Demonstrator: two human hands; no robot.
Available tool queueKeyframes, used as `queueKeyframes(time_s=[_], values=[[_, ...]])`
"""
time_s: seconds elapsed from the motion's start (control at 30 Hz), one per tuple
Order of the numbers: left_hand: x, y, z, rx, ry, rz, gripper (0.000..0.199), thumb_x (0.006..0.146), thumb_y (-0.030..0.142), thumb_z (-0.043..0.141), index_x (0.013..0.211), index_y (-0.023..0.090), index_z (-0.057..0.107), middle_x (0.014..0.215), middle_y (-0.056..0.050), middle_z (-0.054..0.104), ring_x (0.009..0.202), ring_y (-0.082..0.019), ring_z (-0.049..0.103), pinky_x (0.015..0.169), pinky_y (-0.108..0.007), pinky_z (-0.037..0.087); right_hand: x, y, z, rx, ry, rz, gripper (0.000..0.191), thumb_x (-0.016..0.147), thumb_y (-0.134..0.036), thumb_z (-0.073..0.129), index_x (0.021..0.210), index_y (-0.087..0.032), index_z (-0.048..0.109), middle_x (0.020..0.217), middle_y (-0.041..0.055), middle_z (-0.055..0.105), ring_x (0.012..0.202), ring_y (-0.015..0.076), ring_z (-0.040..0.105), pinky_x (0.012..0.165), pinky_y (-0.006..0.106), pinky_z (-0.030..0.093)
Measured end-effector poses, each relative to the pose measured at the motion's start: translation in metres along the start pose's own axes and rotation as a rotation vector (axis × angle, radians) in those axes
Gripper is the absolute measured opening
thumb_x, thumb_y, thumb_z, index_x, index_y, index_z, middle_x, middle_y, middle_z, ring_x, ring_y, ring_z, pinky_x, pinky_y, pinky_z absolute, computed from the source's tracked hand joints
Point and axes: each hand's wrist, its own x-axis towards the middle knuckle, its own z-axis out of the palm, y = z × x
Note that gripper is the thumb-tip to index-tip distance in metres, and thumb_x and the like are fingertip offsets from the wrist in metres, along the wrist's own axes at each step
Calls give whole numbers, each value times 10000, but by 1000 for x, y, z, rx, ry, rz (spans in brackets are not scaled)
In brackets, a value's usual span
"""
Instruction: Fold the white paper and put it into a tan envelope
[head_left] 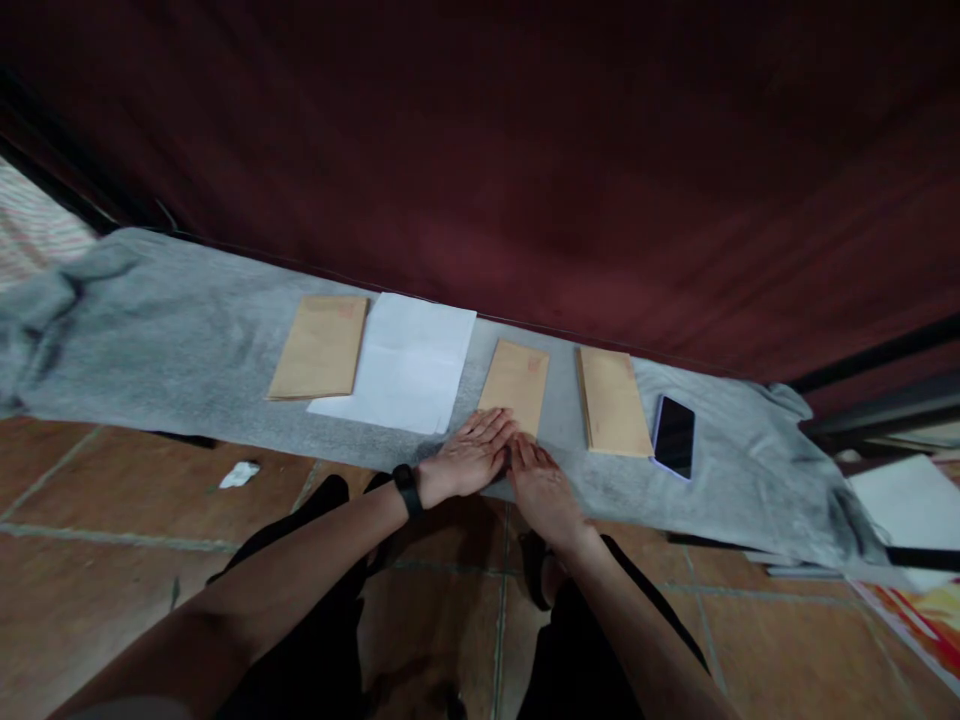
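well left of the hands, a stack of envelopes [319,345] lies against white paper [412,360] on the gray cloth [202,330]. the left hand [474,450] and right hand [544,490], flat and gripping nothing, meet at the near end of an envelope [517,380]. right of them are another envelope stack [615,400], then a phone [674,438].

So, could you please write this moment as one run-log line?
left hand: on middle envelope | right hand: at its near end | phone: on cloth
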Motion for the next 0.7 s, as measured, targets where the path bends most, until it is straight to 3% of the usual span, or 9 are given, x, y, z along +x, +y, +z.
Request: queueKeyframes(time_s=[0.2, 0.37, 0.6, 0.7], values=[[20, -8, -1, 27, 37, -51, 543, 1067, 348, 223, 1551, 148, 365, 1655, -114, 290, 1548, -223, 210, 1263, -426, 161, 5, 1, -10, -4, -39, -7, 445, 972, -71, 407, 1392, -67, 556, 1439, 222, 562, 1224, 280, 630, 1019, 386, 513], [40, -18, 2, 44, 65, -52, 545, 1059, 346, 250, 1564, 163, 343, 1661, -130, 266, 1551, -232, 203, 1258, -459, 178, 15, 6, -18, 41, -74, 22, 368, 1028, -164, 384, 1328, -141, 595, 1277, 165, 659, 1008, 243, 701, 869, 349, 560], [77, -32, 6, 57, 117, -103, 559, 1043, 395, 317, 1558, 183, 367, 1655, -113, 296, 1540, -248, 245, 1256, -462, 177, 26, 11, -21, 28, -100, 74, 331, 1021, -148, 379, 1185, -169, 666, 1170, 142, 676, 967, 213, 694, 813, 293, 544], [89, -33, 7, 72, 122, -130, 570, 1043, 421, 323, 1560, 184, 369, 1650, -116, 309, 1541, -263, 242, 1256, -478, 172, 30, 11, -20, 50, -108, 91, 333, 1021, -142, 384, 1224, -174, 647, 1195, 135, 667, 984, 207, 690, 857, 303, 537]])
